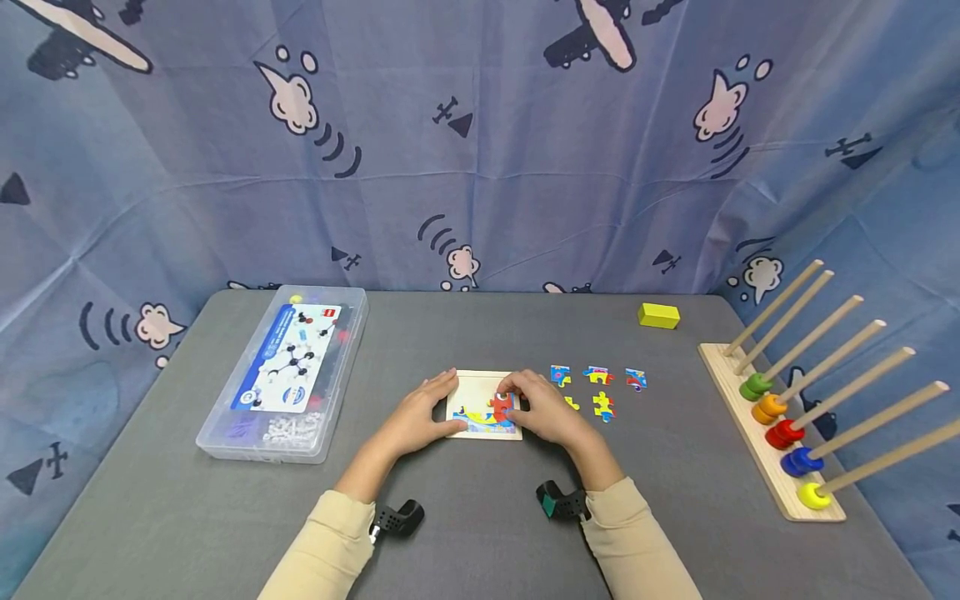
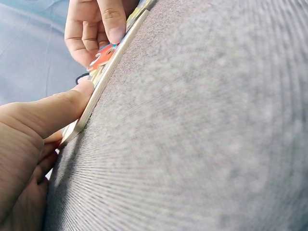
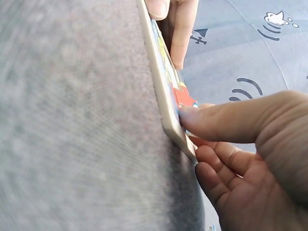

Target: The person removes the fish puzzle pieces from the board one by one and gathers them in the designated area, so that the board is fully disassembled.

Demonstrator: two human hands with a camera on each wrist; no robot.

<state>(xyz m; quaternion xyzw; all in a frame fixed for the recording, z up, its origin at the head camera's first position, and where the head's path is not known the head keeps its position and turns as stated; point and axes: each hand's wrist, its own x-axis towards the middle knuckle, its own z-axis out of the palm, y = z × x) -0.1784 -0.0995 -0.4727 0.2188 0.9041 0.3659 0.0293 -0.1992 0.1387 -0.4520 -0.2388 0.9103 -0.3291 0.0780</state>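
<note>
A shallow wooden puzzle tray (image 1: 472, 387) lies on the grey table, its lower part filled with colourful jigsaw pieces. My left hand (image 1: 416, 421) holds the tray at its left side, thumb (image 2: 72, 103) on the near edge and fingers toward the far corner. Between thumb and fingers, my right hand (image 1: 551, 412) pinches a red puzzle piece (image 1: 501, 405) at the tray's right side. In the right wrist view this red piece (image 3: 183, 97) sits tilted, slightly above the tray's surface. The right fingers hide part of the tray's right edge.
Several loose puzzle pieces (image 1: 598, 376) lie right of the tray, one partly behind my right hand. A clear plastic case (image 1: 348, 367) stands at left. A yellow block (image 1: 658, 316) sits at the back right. A wooden peg rack (image 1: 757, 442) with coloured rings stands at far right.
</note>
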